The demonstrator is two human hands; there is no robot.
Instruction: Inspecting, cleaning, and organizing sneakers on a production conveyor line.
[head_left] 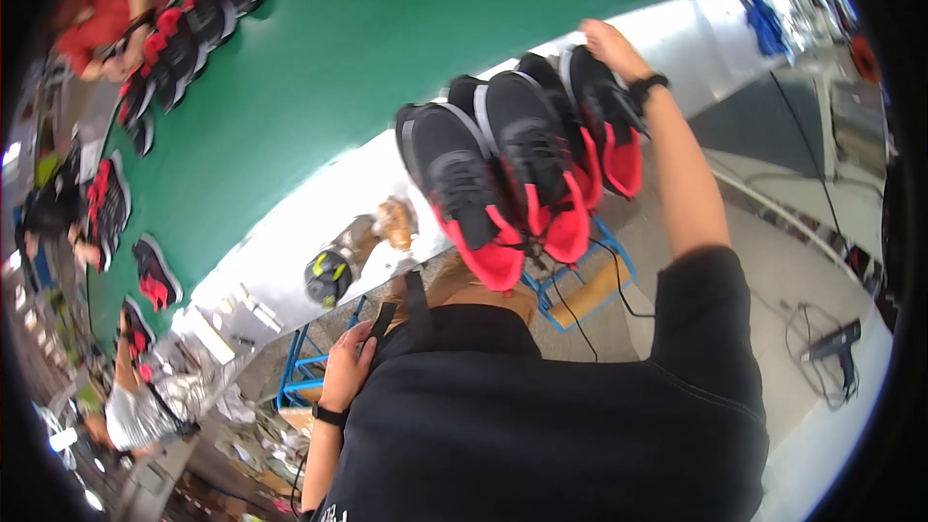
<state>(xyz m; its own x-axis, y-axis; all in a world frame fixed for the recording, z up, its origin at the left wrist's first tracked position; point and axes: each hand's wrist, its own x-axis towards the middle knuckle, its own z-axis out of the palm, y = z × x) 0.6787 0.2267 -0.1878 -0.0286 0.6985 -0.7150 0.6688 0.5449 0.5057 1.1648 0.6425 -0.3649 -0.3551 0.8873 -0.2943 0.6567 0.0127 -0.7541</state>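
Observation:
A row of several black sneakers with red linings stands side by side at the near edge of the work table, heels toward me; the leftmost sneaker (454,179) and the middle sneaker (532,145) overhang the edge. My right hand (611,46) is at the far end of the row, its curled fingers against the toe of the rightmost sneaker (601,101). Its fingertips are partly hidden. Down by my waist, my left hand (346,367) is held low with fingers loosely extended, close to a black strap (384,317). I see nothing gripped in it.
The green table surface (367,48) has a pale metal border. A black-and-yellow round item (328,278) and a brown bottle-like item (395,222) lie there. Co-workers sit left beside more sneakers (174,58). A blue-framed stool (590,290), cables and a black heat-gun-like tool (836,348) are below.

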